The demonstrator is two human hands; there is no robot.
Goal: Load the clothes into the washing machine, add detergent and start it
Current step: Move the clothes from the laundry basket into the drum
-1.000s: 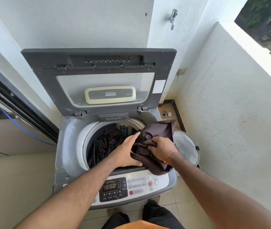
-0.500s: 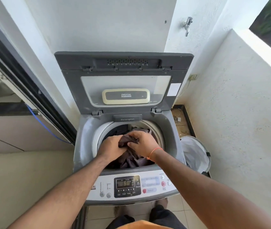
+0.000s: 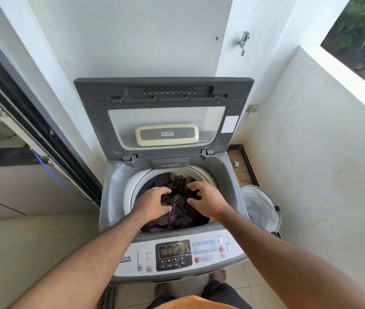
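Note:
A grey top-loading washing machine (image 3: 114, 188) stands in front of me with its lid (image 3: 166, 112) raised against the wall. Dark brown and purple clothes (image 3: 177, 217) lie in the drum. My left hand (image 3: 153, 204) hovers over the drum's left side, fingers spread and holding nothing. My right hand (image 3: 207, 198), with an orange thread on the wrist, hovers over the right side, fingers apart and empty. A drawer marked Detergent (image 3: 170, 165) sits shut at the drum's back rim. The control panel (image 3: 172, 255) faces me with a lit display.
A white laundry basket (image 3: 264, 210) stands on the floor right of the machine, against the low balcony wall (image 3: 324, 152). A tap (image 3: 242, 42) sticks out of the wall above. A dark sliding door frame (image 3: 32, 121) runs along the left.
The brown garment that both hands carried over the panel went down into the drum. Both hands have let go of it and now hover open above the clothes.

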